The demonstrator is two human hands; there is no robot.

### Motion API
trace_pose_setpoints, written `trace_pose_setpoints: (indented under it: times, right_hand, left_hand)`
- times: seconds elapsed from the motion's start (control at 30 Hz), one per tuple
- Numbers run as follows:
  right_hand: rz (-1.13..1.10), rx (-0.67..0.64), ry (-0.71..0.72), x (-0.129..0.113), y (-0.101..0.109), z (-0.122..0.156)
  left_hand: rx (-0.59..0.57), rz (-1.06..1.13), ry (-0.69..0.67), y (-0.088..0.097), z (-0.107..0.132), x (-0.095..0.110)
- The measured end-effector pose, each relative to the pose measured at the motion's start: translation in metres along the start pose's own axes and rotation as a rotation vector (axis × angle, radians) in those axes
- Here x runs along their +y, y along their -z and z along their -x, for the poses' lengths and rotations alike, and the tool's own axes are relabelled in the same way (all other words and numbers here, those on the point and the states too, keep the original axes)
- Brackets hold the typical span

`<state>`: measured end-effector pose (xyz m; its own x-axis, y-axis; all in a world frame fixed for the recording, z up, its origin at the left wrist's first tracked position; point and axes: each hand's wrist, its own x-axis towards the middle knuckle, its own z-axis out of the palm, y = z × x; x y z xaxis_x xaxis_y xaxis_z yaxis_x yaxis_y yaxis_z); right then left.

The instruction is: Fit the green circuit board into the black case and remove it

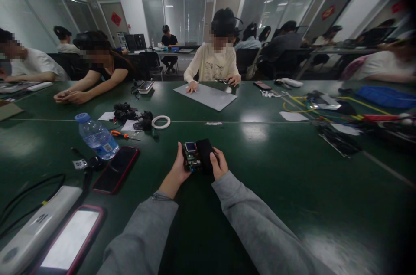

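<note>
My left hand [178, 167] grips the left side of a small circuit board [193, 158] with a little screen [190, 147] on it. My right hand [219, 163] is closed around the right edge of a flat black block [204, 153], perhaps a cover or battery. Board and block sit side by side, and I cannot tell whether they are joined. Both are held above the green table [260, 205]. The fingers under them are hidden.
Left of my arms lie a dark phone [116, 170], a lit phone [73, 240], a white device [40, 227] and a water bottle [97, 136]. An orange screwdriver [120, 134], a tape roll [161, 122] and black cables [125, 112] lie beyond. Opposite, a person rests a hand on a grey board [208, 96].
</note>
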<state>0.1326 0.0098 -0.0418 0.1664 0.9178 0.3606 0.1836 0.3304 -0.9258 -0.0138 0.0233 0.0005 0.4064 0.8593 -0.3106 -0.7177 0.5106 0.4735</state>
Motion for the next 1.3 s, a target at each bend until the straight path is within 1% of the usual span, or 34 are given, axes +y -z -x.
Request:
trace_pose_setpoints:
  times: [0.1,0.17,0.3,0.4,0.5,0.6,0.7,0.77,0.87,0.97,1.13,1.3]
  right_hand:
    - [0.123,-0.005,0.067,0.007,0.003,-0.003]
    - [0.16,0.008,0.088,0.006,0.003,-0.004]
    - [0.094,-0.013,0.128,-0.008,0.002,-0.002]
    - [0.06,-0.023,0.109,-0.019,0.001,-0.002]
    - [0.07,-0.031,0.087,-0.02,0.001,-0.003]
    - [0.095,-0.055,0.099,-0.017,0.0,-0.004]
    - [0.202,-0.071,0.103,-0.014,-0.003,-0.001]
    - [0.285,-0.046,0.105,-0.012,-0.005,0.001]
    - [0.337,0.012,0.117,-0.007,-0.006,0.002]
    - [0.307,0.049,0.119,0.005,-0.002,-0.001]
    - [0.194,0.061,0.112,0.028,0.003,-0.008]
    - [0.137,0.055,0.084,0.037,0.001,-0.008]
  left_hand:
    - [0.021,-0.012,0.038,0.0,0.001,0.001]
    - [0.017,0.003,0.037,-0.001,0.002,0.002]
    - [0.011,0.06,0.018,-0.002,0.004,0.006]
    - [0.013,0.089,0.004,-0.001,0.005,0.008]
    - [-0.001,0.099,0.005,0.001,0.005,0.009]
    - [-0.015,0.11,0.01,0.002,0.005,0.009]
    - [0.011,0.093,0.008,0.001,0.004,0.009]
    - [0.023,0.086,0.001,0.001,0.003,0.008]
    - [-0.006,0.089,-0.006,0.003,0.001,0.008]
    - [-0.057,0.086,-0.029,0.005,-0.001,0.007]
    - [-0.131,0.096,-0.072,0.007,-0.002,0.008]
    - [-0.135,0.095,-0.078,0.01,-0.004,0.007]
